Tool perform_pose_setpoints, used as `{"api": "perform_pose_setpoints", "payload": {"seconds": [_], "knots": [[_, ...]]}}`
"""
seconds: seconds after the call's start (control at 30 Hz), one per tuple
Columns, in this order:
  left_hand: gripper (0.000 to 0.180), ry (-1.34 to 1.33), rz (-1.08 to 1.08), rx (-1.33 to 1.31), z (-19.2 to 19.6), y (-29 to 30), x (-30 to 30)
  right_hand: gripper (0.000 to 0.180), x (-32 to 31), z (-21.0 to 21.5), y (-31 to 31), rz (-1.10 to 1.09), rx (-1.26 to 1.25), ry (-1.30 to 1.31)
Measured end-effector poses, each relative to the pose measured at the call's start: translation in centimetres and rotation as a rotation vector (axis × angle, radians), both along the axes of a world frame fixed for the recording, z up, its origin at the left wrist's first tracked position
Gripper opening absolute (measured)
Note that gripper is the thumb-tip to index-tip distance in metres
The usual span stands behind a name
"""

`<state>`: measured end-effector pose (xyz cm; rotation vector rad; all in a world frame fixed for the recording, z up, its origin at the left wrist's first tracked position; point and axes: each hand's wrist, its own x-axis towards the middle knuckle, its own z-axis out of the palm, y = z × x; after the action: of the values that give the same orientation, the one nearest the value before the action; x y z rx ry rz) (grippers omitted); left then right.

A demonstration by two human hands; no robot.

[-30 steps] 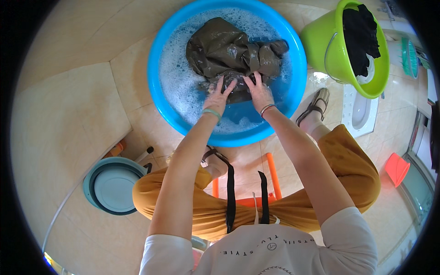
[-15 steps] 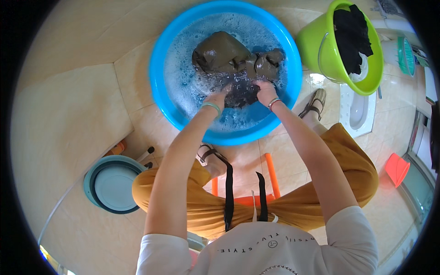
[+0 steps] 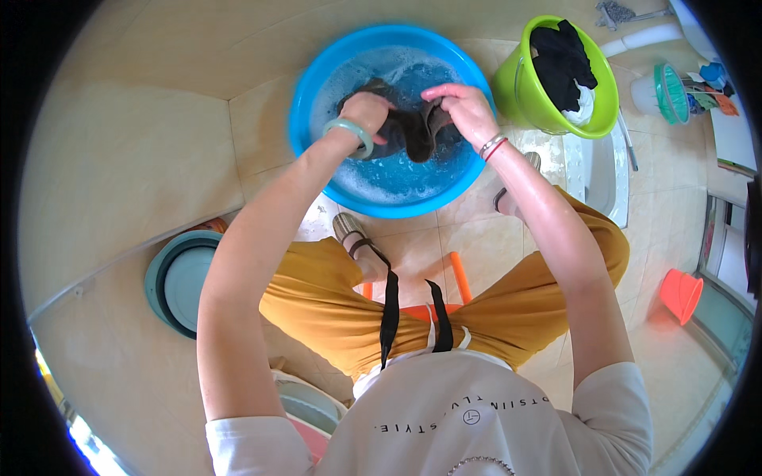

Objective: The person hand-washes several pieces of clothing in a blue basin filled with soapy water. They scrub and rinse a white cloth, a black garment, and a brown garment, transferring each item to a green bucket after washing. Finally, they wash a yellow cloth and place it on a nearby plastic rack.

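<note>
A dark, wet garment (image 3: 409, 133) is lifted partly out of the soapy water in a large round blue basin (image 3: 397, 208). My left hand (image 3: 364, 117), with a pale green bangle at the wrist, is closed around its left part. On the other side my right hand (image 3: 464, 111) pinches a fold of the cloth between thumb and fingers. The cloth hangs between both hands, and its lower part reaches the foamy water. What kind of garment it is, I cannot tell.
Right of the basin stands a lime green bucket (image 3: 508, 99) with black clothes (image 3: 562, 63) and a white cloth (image 3: 583, 107). Beyond it is a white squat toilet (image 3: 607, 174). Grey-green basins (image 3: 186, 285) lie at left. A small orange bucket (image 3: 681, 295) stands far right.
Both hands have risen out of the water, lifting the dark cloth between them. The brown, puffed-up cloth no longer floats high above the suds. My view has shifted.
</note>
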<state>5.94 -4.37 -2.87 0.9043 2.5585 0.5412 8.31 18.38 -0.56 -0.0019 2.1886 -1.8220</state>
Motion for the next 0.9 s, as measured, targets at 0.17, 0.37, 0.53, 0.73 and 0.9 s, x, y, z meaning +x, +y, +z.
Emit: {"api": "perform_pose_setpoints", "payload": {"seconds": [0.17, 0.37, 0.53, 0.73, 0.9], "knots": [[0.023, -0.530, 0.663, 0.590, 7.9, 2.3, -1.0, 0.027, -0.8, 9.3, -1.6, 0.097, 0.004, 0.198], [0.028, -0.556, 0.825, 0.930, 19.6, 3.6, 0.0, 0.049, 0.5, 17.1, -2.9, 0.146, 0.484, 1.006], [0.030, -0.460, 0.654, 1.059, 24.8, 5.1, 1.0, 0.090, 0.5, 20.0, -3.2, 0.089, 0.575, 1.094], [0.047, -0.419, 0.627, 1.316, 20.4, 4.2, -0.4, 0.086, -0.1, 19.1, -3.6, 0.004, 0.270, 0.697], [0.092, -0.669, 1.066, 1.339, 17.3, 2.9, 6.3, 0.044, -1.3, 18.1, -2.4, -0.106, -0.115, 0.812]]}}
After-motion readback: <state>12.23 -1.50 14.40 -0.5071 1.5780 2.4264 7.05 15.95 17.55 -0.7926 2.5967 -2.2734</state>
